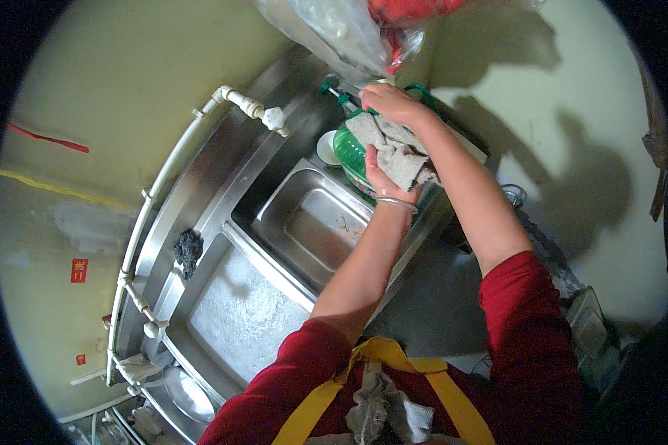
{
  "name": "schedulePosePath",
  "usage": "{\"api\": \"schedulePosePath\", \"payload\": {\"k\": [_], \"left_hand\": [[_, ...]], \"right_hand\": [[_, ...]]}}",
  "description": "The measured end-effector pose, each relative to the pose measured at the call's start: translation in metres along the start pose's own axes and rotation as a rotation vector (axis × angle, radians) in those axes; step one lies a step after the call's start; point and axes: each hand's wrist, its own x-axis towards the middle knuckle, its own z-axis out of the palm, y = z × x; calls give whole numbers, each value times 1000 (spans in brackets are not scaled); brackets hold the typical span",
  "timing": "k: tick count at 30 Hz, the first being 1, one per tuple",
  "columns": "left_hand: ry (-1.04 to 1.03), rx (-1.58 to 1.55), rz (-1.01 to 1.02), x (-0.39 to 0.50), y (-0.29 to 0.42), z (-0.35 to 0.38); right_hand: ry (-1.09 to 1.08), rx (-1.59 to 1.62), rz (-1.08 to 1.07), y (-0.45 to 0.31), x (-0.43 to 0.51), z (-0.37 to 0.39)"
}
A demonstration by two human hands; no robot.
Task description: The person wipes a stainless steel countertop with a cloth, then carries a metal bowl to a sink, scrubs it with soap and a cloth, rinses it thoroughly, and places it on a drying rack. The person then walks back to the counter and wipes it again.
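Note:
A damp grey-beige cloth (392,147) lies across my left hand (392,181), whose thumb presses on its near side. My right hand (392,104) is just above the cloth's far edge with its fingers curled; what they grip is hidden. Directly behind the cloth stands a large bottle of green liquid (349,146) bearing a label. A green pump dispenser (337,95) rises at its far side. A white bowl or cup (328,148) sits beside the bottle. Above my right hand is a clear plastic bag (339,33) with red material in it.
A steel basin (278,194) holding small orange scraps is below left of my hands. Nearer me, a steel sink (200,328) contains foamy water. A dark scouring pad (188,253) rests on the back ledge. White pipes with a tap (274,118) run along the wall.

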Motion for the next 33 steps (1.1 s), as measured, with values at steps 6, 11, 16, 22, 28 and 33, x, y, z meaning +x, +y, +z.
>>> {"api": "schedulePosePath", "payload": {"k": [6, 11, 16, 22, 28, 33], "left_hand": [[74, -52, 28, -2, -9, -1], [14, -69, 48, 2, -8, -6], [35, -88, 32, 7, -13, -8], [-45, -152, -63, 1, -16, -11], [-35, -34, -149, -59, 30, 6], [-325, -211, -347, -180, 129, 37]], "right_hand": [[-34, 21, 106, 10, 2, 7], [-279, -112, 206, -11, 17, -17], [-16, -334, 328, -33, 4, -8], [-60, -349, 387, -16, 1, -5], [-125, -365, 311, 15, 24, 0], [-25, -525, 316, 28, 14, -20]]}}
